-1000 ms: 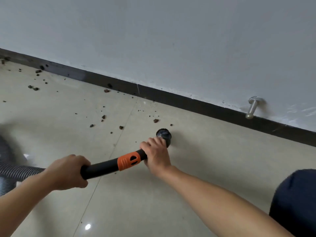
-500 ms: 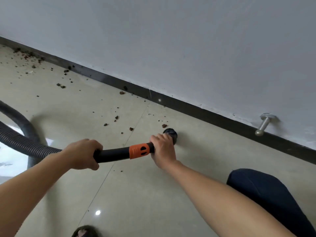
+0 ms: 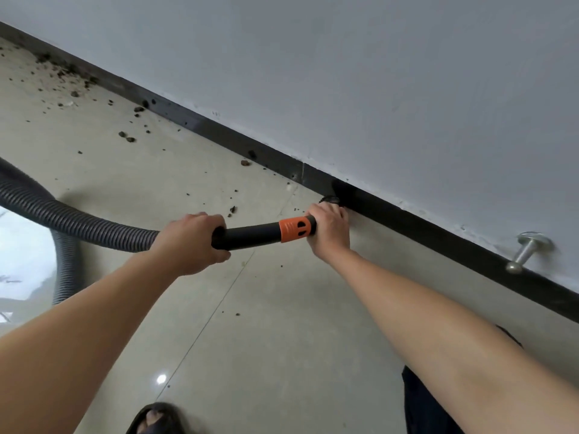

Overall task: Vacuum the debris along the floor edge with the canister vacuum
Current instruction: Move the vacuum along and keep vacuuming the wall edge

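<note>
The vacuum wand (image 3: 250, 236) is a black tube with an orange collar (image 3: 297, 229), lying almost level over the beige floor. My left hand (image 3: 191, 242) grips its rear end where the grey ribbed hose (image 3: 78, 219) joins. My right hand (image 3: 329, 228) grips its front end just past the collar. The black brush nozzle (image 3: 329, 200) peeks out above my right hand and touches the dark baseboard (image 3: 438, 233). Brown debris crumbs (image 3: 125, 136) lie scattered along the floor edge to the left, thickest at the far left (image 3: 67, 72).
A metal door stop (image 3: 524, 252) sticks out of the wall above the baseboard at the right. The hose loops back down at the left (image 3: 64, 270). A sandalled foot (image 3: 156, 419) and a dark trouser knee (image 3: 426, 405) show at the bottom.
The nozzle has moved from the open floor up against the baseboard. The crumbs that lay just in front of it are no longer visible. The view has swung so more hose and debris show at left.
</note>
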Demonstrator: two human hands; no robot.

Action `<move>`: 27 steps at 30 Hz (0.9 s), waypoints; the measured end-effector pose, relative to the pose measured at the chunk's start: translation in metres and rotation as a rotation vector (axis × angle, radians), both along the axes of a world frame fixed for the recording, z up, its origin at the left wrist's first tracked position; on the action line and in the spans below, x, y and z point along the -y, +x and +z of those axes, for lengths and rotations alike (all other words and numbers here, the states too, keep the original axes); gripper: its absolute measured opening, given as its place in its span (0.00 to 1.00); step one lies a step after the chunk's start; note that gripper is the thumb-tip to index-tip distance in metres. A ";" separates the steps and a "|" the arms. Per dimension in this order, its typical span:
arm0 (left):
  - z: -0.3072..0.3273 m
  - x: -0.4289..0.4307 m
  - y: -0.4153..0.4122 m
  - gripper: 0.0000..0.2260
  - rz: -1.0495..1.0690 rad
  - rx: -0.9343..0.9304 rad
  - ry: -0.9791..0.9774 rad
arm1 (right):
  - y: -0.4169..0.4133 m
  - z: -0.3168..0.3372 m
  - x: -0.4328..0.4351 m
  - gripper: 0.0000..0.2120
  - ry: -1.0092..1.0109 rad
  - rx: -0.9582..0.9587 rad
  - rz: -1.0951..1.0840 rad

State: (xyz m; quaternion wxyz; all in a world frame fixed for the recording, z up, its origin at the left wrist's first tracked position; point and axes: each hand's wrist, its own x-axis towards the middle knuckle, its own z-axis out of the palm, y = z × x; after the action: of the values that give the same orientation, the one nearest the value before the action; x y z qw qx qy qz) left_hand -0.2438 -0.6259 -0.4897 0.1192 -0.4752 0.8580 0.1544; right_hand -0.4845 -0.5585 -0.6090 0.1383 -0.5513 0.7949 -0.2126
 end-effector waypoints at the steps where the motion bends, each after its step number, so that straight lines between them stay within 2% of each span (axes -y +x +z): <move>1: -0.001 0.003 0.004 0.12 -0.005 0.046 0.012 | 0.007 0.000 -0.001 0.08 0.020 -0.008 0.037; 3: -0.002 0.007 0.011 0.12 -0.017 0.091 0.034 | 0.014 0.000 -0.006 0.08 0.059 -0.046 0.080; 8: -0.009 0.010 0.003 0.13 -0.017 0.003 -0.009 | 0.002 0.002 -0.007 0.08 0.052 -0.059 -0.018; 15: -0.002 0.018 0.024 0.13 0.032 0.046 0.033 | 0.019 0.012 0.039 0.09 0.109 -0.027 0.130; 22: -0.003 0.003 -0.050 0.15 -0.234 0.060 0.073 | -0.035 0.007 -0.058 0.08 0.130 -0.107 -0.149; 27: -0.002 0.003 -0.074 0.12 -0.177 -0.027 0.063 | -0.054 0.004 -0.047 0.07 0.098 -0.082 -0.249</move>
State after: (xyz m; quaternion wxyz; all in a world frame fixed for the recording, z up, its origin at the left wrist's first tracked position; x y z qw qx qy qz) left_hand -0.3177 -0.6288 -0.4920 0.1357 -0.3914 0.8928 0.1767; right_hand -0.5385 -0.5113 -0.6052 0.1049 -0.4493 0.8715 -0.1662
